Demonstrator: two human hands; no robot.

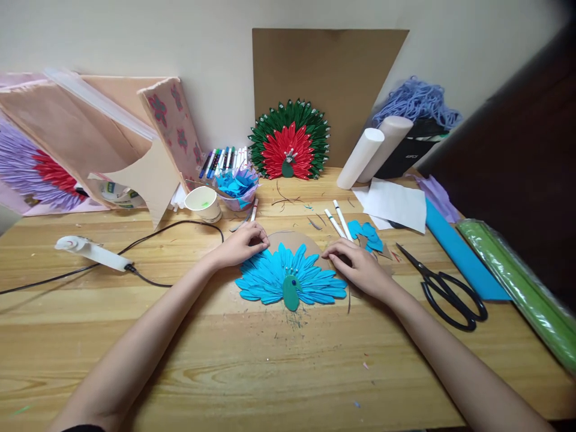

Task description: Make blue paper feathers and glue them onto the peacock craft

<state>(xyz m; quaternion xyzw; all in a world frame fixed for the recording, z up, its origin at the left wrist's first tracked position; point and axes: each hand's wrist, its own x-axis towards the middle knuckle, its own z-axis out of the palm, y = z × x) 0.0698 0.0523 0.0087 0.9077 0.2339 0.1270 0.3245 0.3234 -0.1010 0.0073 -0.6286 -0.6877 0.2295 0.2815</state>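
Note:
A blue paper peacock [270,276] lies flat on the wooden table in front of me, its feathers layered on a round cardboard backing [288,240]. It has a green body [291,294], a dark eye and a small crest. With bent fingers, my left hand [243,245] grips the upper left edge of the backing. At the opposite edge, my right hand [357,264] has thumb and fingers closed on the rim. Part of the backing is hidden under the feathers and my fingers.
Black-handled scissors [443,291] lie on the right, near blue paper scraps [366,234] and white markers [342,219]. A glue gun [92,252] with its cord is on the left. Behind are a paper cup [203,205], a bowl of blue pieces [236,192] and a red-green peacock [290,144].

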